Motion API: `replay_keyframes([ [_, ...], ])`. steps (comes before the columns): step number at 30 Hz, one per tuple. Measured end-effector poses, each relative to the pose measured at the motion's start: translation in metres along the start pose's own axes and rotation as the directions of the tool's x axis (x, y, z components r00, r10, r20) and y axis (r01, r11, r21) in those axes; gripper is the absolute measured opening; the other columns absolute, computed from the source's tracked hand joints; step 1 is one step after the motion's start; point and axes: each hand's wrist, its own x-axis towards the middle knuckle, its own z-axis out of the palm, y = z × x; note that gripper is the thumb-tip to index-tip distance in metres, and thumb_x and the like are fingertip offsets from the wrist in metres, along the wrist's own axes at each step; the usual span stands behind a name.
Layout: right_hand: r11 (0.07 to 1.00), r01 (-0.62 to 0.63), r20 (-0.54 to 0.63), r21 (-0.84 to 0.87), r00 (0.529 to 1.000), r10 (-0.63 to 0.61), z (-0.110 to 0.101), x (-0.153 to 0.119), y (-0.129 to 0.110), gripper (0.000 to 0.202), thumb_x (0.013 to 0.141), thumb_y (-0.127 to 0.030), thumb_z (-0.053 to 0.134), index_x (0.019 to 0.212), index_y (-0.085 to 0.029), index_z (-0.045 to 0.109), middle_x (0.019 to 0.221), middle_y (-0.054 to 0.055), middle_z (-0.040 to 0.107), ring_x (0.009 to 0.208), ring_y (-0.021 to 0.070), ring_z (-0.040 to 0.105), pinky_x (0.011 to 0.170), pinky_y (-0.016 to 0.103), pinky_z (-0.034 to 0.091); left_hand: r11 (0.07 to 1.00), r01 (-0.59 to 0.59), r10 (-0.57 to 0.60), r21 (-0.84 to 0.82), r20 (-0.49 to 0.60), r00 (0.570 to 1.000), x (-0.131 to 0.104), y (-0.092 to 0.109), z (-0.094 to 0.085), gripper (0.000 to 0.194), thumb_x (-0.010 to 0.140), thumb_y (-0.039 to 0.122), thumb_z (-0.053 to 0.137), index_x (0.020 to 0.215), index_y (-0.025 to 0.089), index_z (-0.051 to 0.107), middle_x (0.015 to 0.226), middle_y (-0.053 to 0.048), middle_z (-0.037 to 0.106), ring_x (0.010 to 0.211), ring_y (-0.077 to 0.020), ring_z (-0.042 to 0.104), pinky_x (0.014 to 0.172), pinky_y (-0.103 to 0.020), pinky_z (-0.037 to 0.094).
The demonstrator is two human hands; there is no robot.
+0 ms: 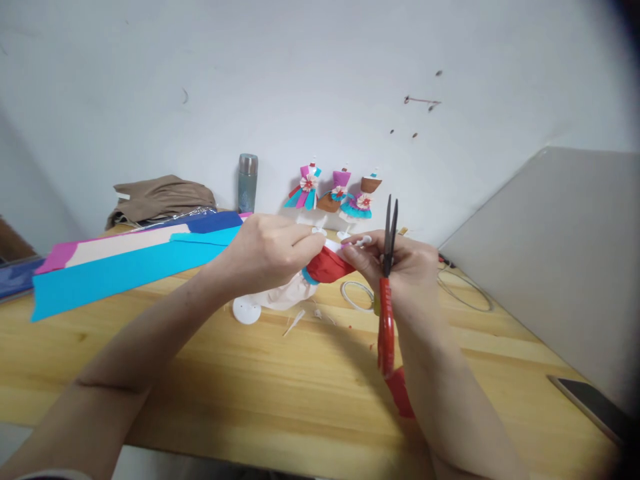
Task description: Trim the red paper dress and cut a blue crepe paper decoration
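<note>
Toward the desk's (300, 387) far edge, my left hand (273, 253) and right hand (410, 263) (also holding scissors (386, 313)) pinch the dress figure (327, 265).

The wooden worktop (300, 393) bears a white loop (344, 296) below the right fingers (364, 262) and a phone (590, 400) well rightward.

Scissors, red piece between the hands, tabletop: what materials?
Scissors: thin dark blades, probably steel; glossy red handles, likely plastic, from the highlights.
Red piece: matte, softly folded; crepe paper or thin fabric, can't tell.
Tabletop: wood or wood-look, satin; visible grain, soft sheen.
</note>
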Motion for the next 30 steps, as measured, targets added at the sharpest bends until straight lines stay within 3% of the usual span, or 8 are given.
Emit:
replay_keyframes([
  [5,1.0,0.02,0.002,-0.021,1.0,-0.02,-0.001,-0.001,0.002,0.016,0.077,-0.036,0.079,0.07,-0.021,0.08,0.054,-0.002,0.064,0.049,0.0121,0.051,0.049,0.026,0.04,0.971,-0.159,0.17,0.177,-0.044,0.985,0.004,0.001,-0.004,0.029,0.099,0.011,0.053,0.072,0.019,0.059,0.057,0.003,0.055,0.05,-0.0107,0.045,0.05,-0.03,0.03],
  [15,0.998,0.049,-0.008,-0.045,0.999,-0.049,0.002,-0.004,-0.009,0.012,0.075,-0.032,0.079,0.068,-0.023,0.079,0.05,-0.003,0.062,0.044,0.0115,0.048,0.042,0.024,0.038,0.948,-0.163,0.202,0.274,-0.122,0.972,0.008,0.003,-0.003,0.037,0.092,0.002,0.056,0.062,0.019,0.045,0.055,0.004,0.051,0.048,-0.0094,0.038,0.048,-0.029,0.026],
  [20,0.999,0.036,-0.009,-0.029,0.999,-0.037,0.004,-0.005,-0.007,0.014,0.075,-0.033,0.079,0.068,-0.021,0.08,0.048,-0.004,0.059,0.042,0.0097,0.044,0.042,0.022,0.037,0.958,-0.165,0.209,0.235,-0.177,0.962,0.006,0.0,0.001,0.031,0.095,0.006,0.059,0.068,0.019,0.052,0.056,0.004,0.053,0.05,-0.0088,0.043,0.051,-0.028,0.028],
  [30,0.999,0.034,-0.086,-0.001,0.996,-0.034,0.005,-0.002,-0.004,0.012,0.071,-0.031,0.08,0.065,-0.02,0.08,0.052,-0.001,0.066,0.045,0.0105,0.051,0.044,0.022,0.042,0.933,-0.202,0.248,0.299,-0.126,0.96,0.002,-0.001,0.003,0.028,0.092,0.003,0.061,0.069,0.017,0.057,0.058,0.004,0.056,0.052,-0.0098,0.043,0.052,-0.029,0.029],
])
